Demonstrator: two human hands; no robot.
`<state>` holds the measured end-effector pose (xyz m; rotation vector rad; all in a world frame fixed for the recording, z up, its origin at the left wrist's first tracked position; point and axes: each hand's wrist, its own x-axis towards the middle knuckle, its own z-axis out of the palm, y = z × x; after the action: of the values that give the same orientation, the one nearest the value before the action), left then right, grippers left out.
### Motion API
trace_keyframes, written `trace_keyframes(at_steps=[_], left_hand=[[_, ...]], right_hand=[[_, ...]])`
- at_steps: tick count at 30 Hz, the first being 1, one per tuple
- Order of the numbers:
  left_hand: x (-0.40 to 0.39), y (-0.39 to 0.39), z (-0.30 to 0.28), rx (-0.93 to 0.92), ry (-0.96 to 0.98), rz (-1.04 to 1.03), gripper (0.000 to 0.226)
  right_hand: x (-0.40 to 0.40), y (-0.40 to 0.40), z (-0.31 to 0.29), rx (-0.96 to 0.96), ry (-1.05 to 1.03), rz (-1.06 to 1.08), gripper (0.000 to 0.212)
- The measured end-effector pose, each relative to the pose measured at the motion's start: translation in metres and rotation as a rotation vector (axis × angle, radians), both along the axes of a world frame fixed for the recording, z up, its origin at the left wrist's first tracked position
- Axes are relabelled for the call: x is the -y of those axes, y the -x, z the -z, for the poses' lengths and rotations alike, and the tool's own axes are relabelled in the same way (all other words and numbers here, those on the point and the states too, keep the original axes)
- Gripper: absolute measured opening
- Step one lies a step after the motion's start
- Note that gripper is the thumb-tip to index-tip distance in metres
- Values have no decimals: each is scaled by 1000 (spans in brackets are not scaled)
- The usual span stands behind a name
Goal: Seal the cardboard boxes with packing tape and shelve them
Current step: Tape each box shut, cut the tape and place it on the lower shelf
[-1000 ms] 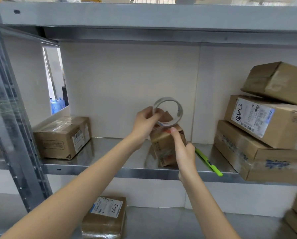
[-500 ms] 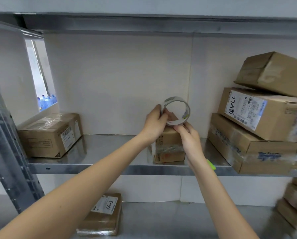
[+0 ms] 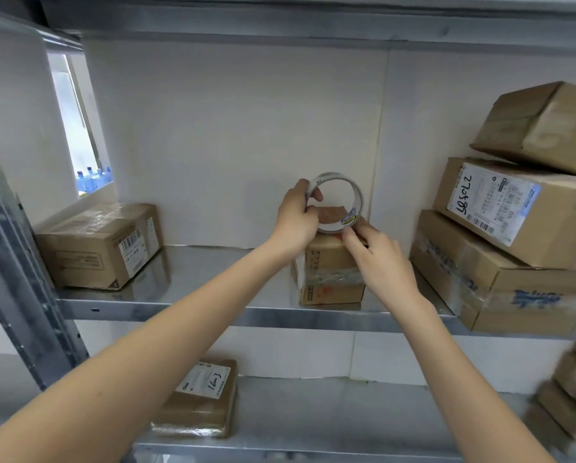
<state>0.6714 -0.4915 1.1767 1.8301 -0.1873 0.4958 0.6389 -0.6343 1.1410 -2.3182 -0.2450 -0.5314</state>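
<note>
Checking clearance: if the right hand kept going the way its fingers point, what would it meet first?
Probably the tape roll: the right hand fingertips already sit at its lower rim, above the small box. Depth is uncertain.

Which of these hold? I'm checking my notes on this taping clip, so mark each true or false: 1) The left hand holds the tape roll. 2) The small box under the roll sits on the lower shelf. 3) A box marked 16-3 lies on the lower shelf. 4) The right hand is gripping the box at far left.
1) True: the left hand grips the tape roll.
2) False: the small box stands on the middle shelf.
3) True: the labelled box lies on the lower shelf.
4) False: the right hand is at the roll's lower edge, over the small box.
</note>
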Motion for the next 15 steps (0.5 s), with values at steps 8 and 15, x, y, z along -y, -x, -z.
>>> trace_keyframes(at_steps=[8,15], left_hand=[[-30,8,3,68,1,-17,33],[-57,17,-4,220,-212,-18,38]], right_hand=[[3,7,-11,-13,150,5,45],[3,3,-11,-29,179,29,49]])
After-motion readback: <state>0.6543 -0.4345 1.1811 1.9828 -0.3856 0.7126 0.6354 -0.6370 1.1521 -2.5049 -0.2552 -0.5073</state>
